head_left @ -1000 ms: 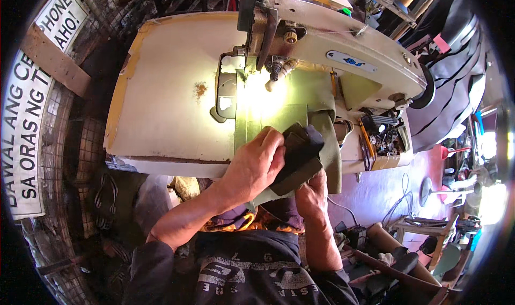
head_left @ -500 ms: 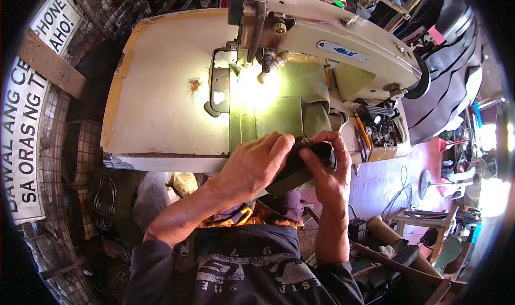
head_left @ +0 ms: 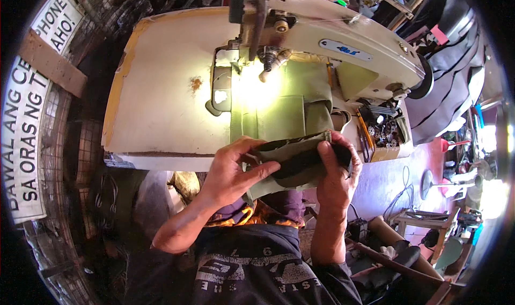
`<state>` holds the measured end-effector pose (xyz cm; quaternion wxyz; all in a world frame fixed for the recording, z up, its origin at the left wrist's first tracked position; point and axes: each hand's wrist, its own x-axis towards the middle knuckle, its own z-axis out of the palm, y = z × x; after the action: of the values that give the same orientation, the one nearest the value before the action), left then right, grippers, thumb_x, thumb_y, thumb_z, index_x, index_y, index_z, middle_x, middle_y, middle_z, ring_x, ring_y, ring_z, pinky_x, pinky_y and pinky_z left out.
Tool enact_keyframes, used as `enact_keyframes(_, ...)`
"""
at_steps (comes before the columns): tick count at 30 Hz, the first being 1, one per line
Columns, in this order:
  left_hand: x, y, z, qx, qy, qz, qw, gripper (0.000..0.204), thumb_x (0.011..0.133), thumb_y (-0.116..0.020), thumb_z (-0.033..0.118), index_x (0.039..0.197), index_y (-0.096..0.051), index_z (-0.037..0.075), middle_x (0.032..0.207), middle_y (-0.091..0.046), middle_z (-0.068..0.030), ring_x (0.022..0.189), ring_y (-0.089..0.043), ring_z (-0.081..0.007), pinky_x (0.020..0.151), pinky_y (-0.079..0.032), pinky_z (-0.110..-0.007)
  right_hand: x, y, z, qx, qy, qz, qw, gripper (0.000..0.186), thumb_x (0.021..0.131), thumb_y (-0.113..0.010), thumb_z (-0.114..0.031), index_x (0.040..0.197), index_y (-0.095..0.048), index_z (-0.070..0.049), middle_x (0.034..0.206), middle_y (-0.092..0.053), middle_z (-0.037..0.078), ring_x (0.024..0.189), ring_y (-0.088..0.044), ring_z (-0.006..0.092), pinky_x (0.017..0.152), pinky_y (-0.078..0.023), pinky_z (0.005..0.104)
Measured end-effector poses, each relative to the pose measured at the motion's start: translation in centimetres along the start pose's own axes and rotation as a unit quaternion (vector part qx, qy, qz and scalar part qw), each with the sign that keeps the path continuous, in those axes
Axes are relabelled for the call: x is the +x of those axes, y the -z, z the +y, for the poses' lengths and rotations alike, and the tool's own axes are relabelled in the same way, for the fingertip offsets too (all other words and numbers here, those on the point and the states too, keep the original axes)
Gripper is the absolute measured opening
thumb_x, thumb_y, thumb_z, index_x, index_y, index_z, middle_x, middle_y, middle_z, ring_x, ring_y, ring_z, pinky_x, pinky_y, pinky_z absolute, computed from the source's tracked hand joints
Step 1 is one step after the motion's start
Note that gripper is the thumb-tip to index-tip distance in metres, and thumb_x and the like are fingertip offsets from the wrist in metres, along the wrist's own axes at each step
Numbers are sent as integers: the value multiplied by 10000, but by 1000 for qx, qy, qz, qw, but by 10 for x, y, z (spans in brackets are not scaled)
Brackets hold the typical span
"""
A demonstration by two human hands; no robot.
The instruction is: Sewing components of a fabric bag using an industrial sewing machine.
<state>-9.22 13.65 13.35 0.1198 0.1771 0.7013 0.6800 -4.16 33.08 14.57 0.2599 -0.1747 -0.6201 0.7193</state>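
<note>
An olive-green piece of fabric with a dark underside is held up between my hands at the table's front edge. My left hand grips its left end, thumb lying across the front. At the other end, my right hand pinches the cloth between thumb and fingers. More green fabric lies flat on the table behind it and runs under the head of the sewing machine. A bright lamp glares over the needle area and hides the needle and presser foot.
The pale sewing table has worn, taped edges. At its right stands a box of metal bobbins with pencils beside it. A wire-mesh wall with white signs rises at the left. Dark grey sheets hang at the right.
My left hand has moved left, away from my right hand. The fabric that was bunched between them is now spread wider and tilted toward me.
</note>
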Motion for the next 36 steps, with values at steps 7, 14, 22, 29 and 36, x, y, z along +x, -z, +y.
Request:
enact_keyframes(7,-1,-9,-9,-111,48,48,992,207,858,-806,80,1044,-750,8,932,-675,-15,846,-609,-86,761,-494,-243,-1,5,7,62,-24,31,997,276,850,-775,-18,1119,-711,-12,1065,-695,59,982,-629,152,927,-484,303)
enact_keyframes(14,-9,-7,-4,-133,-17,12,991,137,921,-732,54,1043,-756,-4,898,-673,-31,844,-618,-92,755,-500,-247,-3,15,15,107,-28,65,992,286,865,-752,2,1141,-686,-31,1127,-698,101,995,-655,188,942,-507,332)
enact_keyframes(22,-16,-3,-15,-119,-59,23,991,148,919,-701,21,1051,-763,-6,973,-706,-106,919,-658,-178,832,-525,-296,-6,21,12,167,-71,-127,975,774,860,-748,-486,1421,-472,-27,1314,-602,208,1162,-627,321,983,-524,454)
enact_keyframes(29,-14,3,-27,-158,-184,-4,970,188,909,-710,57,1083,-762,11,987,-700,-106,933,-648,-208,826,-514,-326,-30,18,33,497,-264,-262,784,1275,708,-491,-928,1608,-168,-84,1570,-299,319,1410,-354,518,1162,-250,688)
enact_keyframes(36,-12,14,-40,-138,-214,-38,966,229,869,-753,64,1096,-775,44,1031,-668,-101,915,-590,-197,811,-484,-340,-36,35,55,291,-225,-242,898,769,879,-789,-173,1525,-384,-68,1443,-532,212,1318,-539,336,1066,-476,490)
